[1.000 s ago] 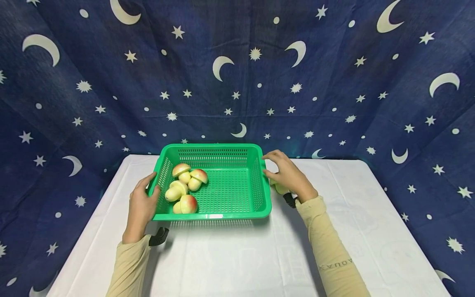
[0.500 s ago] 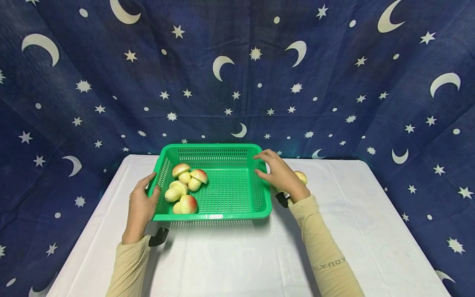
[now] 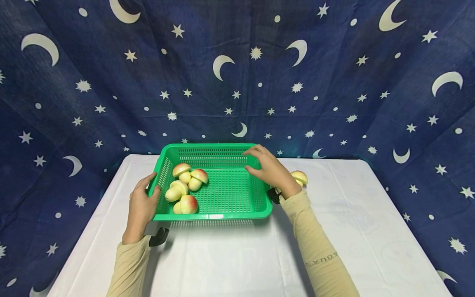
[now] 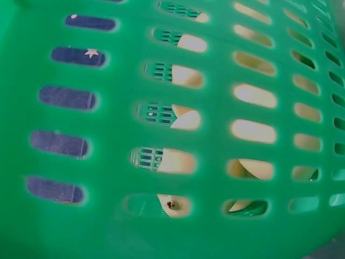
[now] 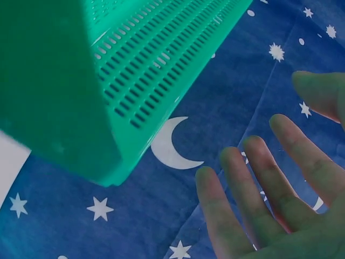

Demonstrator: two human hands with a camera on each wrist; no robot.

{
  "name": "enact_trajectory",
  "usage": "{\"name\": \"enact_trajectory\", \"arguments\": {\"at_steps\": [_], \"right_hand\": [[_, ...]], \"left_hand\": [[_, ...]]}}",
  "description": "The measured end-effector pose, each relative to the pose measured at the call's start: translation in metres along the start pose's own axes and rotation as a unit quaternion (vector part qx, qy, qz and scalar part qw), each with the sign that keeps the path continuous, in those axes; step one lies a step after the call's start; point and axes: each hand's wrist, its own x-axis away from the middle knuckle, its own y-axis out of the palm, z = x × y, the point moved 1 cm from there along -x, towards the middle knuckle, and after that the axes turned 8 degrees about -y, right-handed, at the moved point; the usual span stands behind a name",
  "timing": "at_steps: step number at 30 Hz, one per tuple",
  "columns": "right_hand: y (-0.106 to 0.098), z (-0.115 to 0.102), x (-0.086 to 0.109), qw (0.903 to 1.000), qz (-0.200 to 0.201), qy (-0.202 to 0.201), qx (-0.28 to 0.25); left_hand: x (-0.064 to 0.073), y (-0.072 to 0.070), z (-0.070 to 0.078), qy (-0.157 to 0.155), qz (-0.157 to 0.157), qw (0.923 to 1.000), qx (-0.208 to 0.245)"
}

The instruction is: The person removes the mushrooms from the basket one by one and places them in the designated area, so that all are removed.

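A green plastic basket [image 3: 233, 215] stands on the white table with several toy mushrooms [image 3: 189, 204] in its left half, their caps pale yellow and red. My left hand [image 3: 142, 204] holds the basket's left rim, thumb on the near side of the fingers. Pale mushroom shapes [image 4: 254, 94] show through the slotted wall in the left wrist view. My right hand [image 3: 272, 171] hovers over the basket's right rim, fingers spread and holding nothing; the right wrist view shows its fingers [image 5: 264, 167] apart from the basket. Another toy mushroom [image 3: 299, 177] lies right of the basket, partly hidden behind my right wrist.
The white-covered table [image 3: 352, 231] extends in front and to the right of the basket. Behind it hangs a dark blue cloth [image 3: 319, 111] with moons and stars, close to the basket's far rim. Dark wrist cameras [image 3: 158, 237] sit under both cuffs.
My right hand has moved left from beside the basket's right rim to above it, uncovering the mushroom on the table. The left hand and the basket have stayed in place.
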Motion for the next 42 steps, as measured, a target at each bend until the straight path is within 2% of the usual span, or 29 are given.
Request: {"name": "enact_trajectory", "arguments": {"at_steps": [24, 31, 42], "right_hand": [[0.015, -0.008, -0.016, 0.9996, -0.024, -0.004, -0.016], [0.022, -0.008, -0.02, 0.9995, -0.021, -0.017, -0.016], [0.032, -0.007, -0.024, 0.9992, -0.034, 0.001, -0.022]], "left_hand": [[-0.001, -0.002, 0.004, 0.001, -0.005, 1.0, 0.004], [-0.001, -0.001, 0.003, 0.0, -0.005, 1.0, 0.0], [0.0, -0.001, 0.003, -0.001, -0.004, 1.0, 0.001]]}}
